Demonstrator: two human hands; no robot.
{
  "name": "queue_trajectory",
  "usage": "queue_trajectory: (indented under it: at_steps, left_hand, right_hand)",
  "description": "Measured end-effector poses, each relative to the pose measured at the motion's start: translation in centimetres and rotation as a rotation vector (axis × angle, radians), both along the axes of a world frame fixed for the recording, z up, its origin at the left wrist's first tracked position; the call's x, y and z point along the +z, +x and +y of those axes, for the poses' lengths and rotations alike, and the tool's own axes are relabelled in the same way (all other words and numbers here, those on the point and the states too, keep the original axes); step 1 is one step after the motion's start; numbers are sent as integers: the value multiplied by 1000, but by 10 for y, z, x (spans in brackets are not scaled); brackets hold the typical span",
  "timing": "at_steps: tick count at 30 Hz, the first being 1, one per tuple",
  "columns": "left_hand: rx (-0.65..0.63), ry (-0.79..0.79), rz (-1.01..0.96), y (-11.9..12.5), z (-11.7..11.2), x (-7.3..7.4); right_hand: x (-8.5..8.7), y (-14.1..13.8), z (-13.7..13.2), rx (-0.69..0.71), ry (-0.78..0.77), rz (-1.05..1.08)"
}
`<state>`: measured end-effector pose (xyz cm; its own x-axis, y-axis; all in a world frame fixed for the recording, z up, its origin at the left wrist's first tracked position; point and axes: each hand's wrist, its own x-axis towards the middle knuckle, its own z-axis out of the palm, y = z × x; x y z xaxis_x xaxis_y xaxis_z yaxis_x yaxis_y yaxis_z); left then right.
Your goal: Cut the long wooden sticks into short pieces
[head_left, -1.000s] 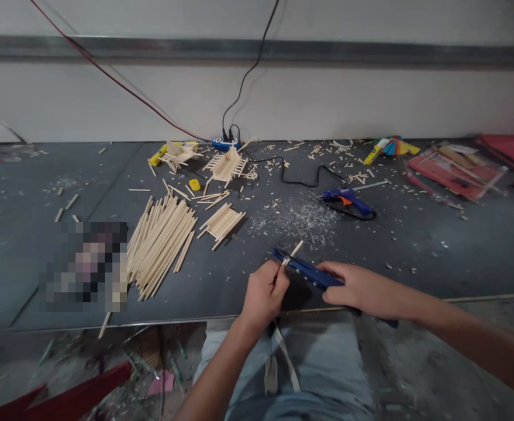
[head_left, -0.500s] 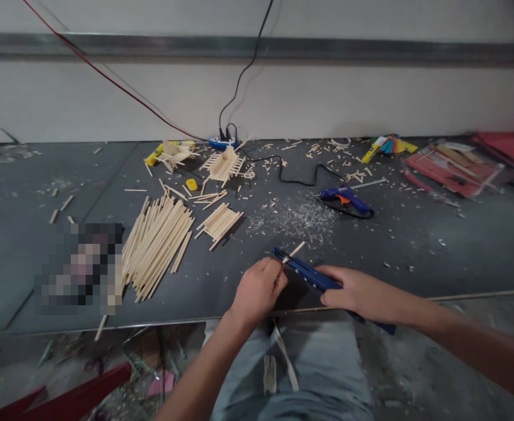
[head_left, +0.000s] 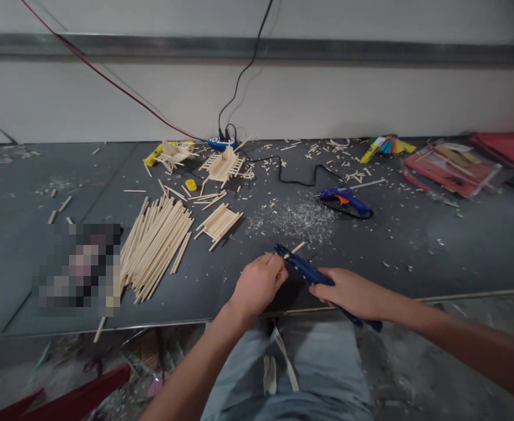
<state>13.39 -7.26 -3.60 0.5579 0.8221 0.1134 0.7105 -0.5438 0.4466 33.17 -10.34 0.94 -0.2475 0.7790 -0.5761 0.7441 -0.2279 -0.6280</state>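
My left hand (head_left: 259,283) is closed on a thin wooden stick (head_left: 299,247), whose free end points up and to the right. Across that stick lie the jaws of a blue hand cutter (head_left: 306,270), right beside my left fingers. My right hand (head_left: 353,292) is wrapped round the cutter's handles, which stick out below it over the table edge. To the left lies a small flat frame of sticks (head_left: 219,225). Further left is a pile of long wooden sticks (head_left: 158,248). Whether the jaws have bitten through the stick, I cannot tell.
A blue glue gun (head_left: 344,200) rests near white shavings (head_left: 298,219). Two stick models (head_left: 224,165) stand at the back by a blue power strip (head_left: 221,143). Red packets (head_left: 452,168) lie at the right. A blurred-out object (head_left: 81,266) is left of the pile.
My right hand has shifted slightly left along the cutter, and the handles have drawn closer together. My left hand and the stick stay almost in place.
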Motion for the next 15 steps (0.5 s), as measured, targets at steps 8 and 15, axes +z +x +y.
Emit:
queue_trajectory:
  at_steps: [8,15]
  left_hand:
    - [0,0,11,1,7,3]
    - [59,-31,36,-11,10,3]
  right_hand:
    - [-18,4,5,-46,13,18]
    - [-16,18,17,-38,47,-122]
